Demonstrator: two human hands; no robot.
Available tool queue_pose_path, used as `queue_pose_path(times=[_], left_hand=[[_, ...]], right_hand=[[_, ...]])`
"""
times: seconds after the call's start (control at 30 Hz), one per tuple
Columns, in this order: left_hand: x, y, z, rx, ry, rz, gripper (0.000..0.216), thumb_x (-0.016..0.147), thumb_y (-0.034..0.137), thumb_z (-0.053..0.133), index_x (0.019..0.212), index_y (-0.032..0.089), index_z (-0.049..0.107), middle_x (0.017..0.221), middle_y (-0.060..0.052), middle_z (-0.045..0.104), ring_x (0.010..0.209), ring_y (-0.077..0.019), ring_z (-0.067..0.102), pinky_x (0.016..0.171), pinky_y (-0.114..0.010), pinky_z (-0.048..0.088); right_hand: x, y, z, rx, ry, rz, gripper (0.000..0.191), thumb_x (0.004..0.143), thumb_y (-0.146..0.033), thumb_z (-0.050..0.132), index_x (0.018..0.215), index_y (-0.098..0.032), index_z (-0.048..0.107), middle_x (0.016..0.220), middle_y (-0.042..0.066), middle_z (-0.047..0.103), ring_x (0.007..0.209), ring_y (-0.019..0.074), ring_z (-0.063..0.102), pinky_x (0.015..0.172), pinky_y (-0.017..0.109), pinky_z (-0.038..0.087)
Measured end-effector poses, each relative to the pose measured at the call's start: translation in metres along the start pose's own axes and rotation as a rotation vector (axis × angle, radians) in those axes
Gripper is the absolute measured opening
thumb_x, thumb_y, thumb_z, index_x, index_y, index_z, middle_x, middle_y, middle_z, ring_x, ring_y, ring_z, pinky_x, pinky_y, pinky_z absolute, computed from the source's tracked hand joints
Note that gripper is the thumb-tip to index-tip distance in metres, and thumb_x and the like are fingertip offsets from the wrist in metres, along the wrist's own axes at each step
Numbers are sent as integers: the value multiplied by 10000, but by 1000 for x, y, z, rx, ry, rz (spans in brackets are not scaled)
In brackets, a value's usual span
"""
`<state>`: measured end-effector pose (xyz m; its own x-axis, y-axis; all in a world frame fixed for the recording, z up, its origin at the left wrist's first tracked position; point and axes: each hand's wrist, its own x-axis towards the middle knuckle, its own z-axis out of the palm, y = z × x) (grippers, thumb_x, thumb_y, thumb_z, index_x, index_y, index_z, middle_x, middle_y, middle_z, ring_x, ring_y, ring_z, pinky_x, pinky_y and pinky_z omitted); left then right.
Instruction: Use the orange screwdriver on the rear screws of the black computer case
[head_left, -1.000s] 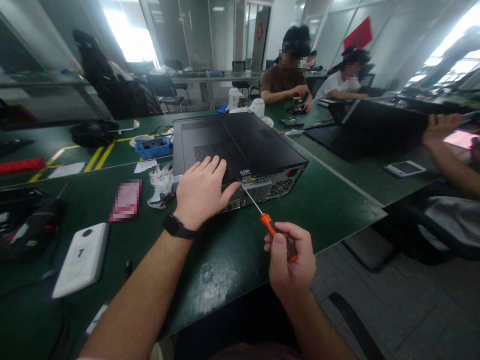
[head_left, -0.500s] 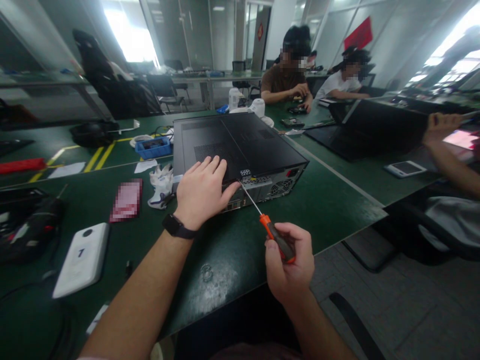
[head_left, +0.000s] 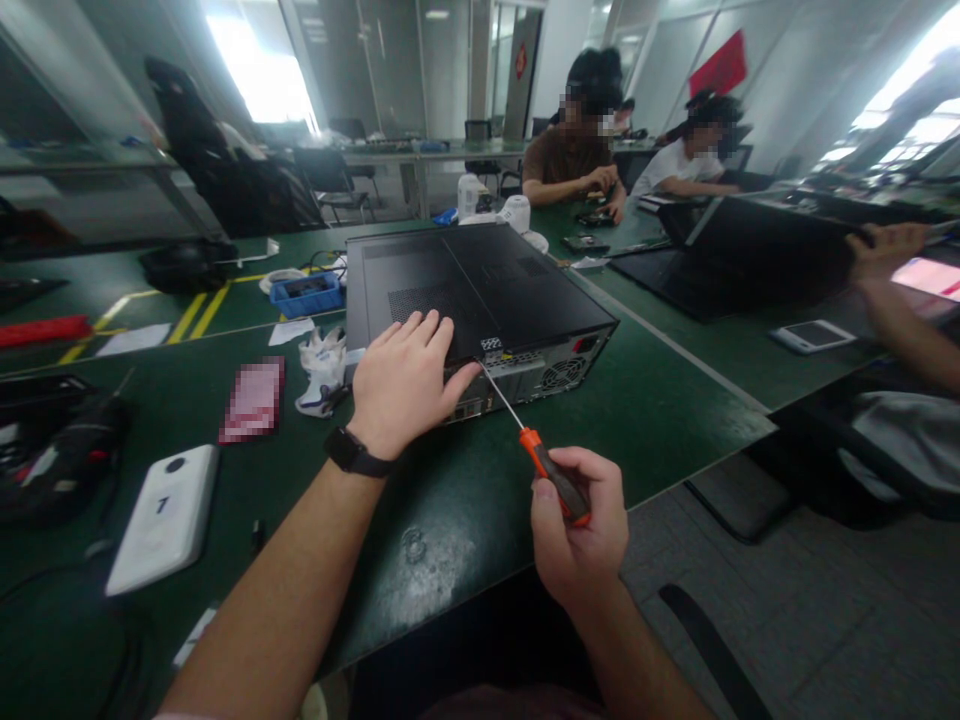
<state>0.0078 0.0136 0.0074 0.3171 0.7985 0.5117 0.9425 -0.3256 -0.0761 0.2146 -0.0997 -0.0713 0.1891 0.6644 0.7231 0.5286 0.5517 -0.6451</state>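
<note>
screwdriver at pc case rear

left hand (head_left: 405, 385) flat, palm down, fingers spread on the black pc case (head_left: 480, 290) lying on the green bench (head_left: 645, 400); right hand (head_left: 581, 525) fisted around the orange screwdriver (head_left: 553, 480), wrist low, shaft angled up-left with the tip at the case's rear edge

Left hand (head_left: 405, 385) flat; right hand (head_left: 577, 530) fisted.

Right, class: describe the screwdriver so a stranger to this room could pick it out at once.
Start at the long green table and find the black computer case lying flat on it. From its near end a thin metal shaft leads back to the screwdriver, gripped in the right hand. Its orange-and-black handle matches nothing nearby.
</note>
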Motion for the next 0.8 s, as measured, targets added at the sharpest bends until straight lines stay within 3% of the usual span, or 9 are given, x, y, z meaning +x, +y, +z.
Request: queue_pose_path(times=[0.8], left_hand=[[0,1,-1,-17,-6,0,598,1108,497,560,1487,46,664,1589,-259,677,1490,-432,640,1228,-545,517]], right_hand=[[-3,3,3,-64,35,27,250,980,-199,702,1226,-243,702,969,41,809,706,178,776,658,314,655]])
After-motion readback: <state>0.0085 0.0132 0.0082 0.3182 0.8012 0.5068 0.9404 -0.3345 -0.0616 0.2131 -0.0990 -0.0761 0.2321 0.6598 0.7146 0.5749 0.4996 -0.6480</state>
